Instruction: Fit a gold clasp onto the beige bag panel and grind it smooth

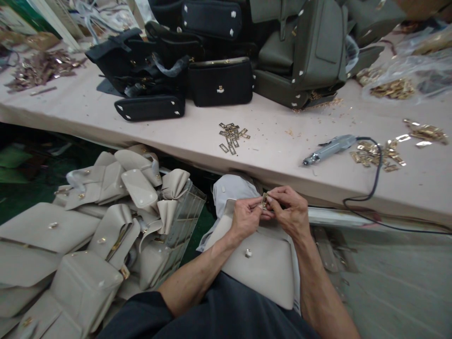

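Observation:
A cream handbag [261, 268] lies across my lap, its small metal clasp facing up. Over the bag's far edge my left hand [247, 215] and my right hand [290, 209] meet, fingers closed. Pinched between them is a small gold metal plate [264, 200], which looks like a rectangular bag fitting. Whether it touches the bag's flap is hidden by my fingers. On the table beyond lies a loose pile of similar rectangular metal frames [233, 135]. To the right of that rests a grey electric screwdriver [329, 149] with a black cord.
Black handbags [221, 82] and olive handbags [318, 52] stand along the back of the table [169, 136]. More gold fittings [379, 154] lie at the right, near a plastic bag of parts [393, 88]. Cream handbags [88, 278] heap over a crate [187, 226] at my left.

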`<state>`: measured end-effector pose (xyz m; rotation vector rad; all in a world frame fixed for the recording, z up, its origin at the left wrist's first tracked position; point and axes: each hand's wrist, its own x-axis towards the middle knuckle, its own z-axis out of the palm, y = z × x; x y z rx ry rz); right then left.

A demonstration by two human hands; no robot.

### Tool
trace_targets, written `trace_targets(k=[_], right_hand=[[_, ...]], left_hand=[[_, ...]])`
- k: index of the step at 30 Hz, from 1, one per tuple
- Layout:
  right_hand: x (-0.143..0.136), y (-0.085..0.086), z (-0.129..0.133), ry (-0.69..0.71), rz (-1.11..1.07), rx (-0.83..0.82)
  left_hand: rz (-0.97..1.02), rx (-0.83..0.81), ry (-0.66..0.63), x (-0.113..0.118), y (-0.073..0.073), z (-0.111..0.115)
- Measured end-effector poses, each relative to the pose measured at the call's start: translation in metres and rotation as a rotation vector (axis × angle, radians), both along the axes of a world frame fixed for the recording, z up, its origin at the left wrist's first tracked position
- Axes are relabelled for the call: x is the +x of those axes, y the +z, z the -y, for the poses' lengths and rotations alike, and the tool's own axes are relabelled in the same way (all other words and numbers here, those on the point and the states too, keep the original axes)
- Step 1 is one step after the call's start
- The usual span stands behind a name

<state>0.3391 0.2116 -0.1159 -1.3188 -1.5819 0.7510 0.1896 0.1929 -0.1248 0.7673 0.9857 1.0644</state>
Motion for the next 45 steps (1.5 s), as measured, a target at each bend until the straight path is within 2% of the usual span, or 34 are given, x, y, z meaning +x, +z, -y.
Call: trace_targets(k=[12,24,32,38,45], right_hand=[[0.000,-0.003,0.000,0.025,-0.008,0.084],[-0.007,0.002,0.005,-0.005,-0.054,0.032],[-0.003,-0.001,0.005,0.036,-0.100,-0.073],[-0.007,0.000,0.001,0.014,-0.124,-0.061],[-0.005,-0.001,-0.005,0.012,-0.161,-0.067]], left_hand=[[0.058,-0.007,0.032,-0.001,-0.003,0.002],[0.042,-0.037,0.080,-0.002,0.000,0.000],[-0.013,-0.050,0.110,0.002,-0.001,0.000],[-0.047,-0.025,0.113,0.004,0.001,0.001],[-0.065,-0.057,0.178,0.009,0.002,-0.003]])
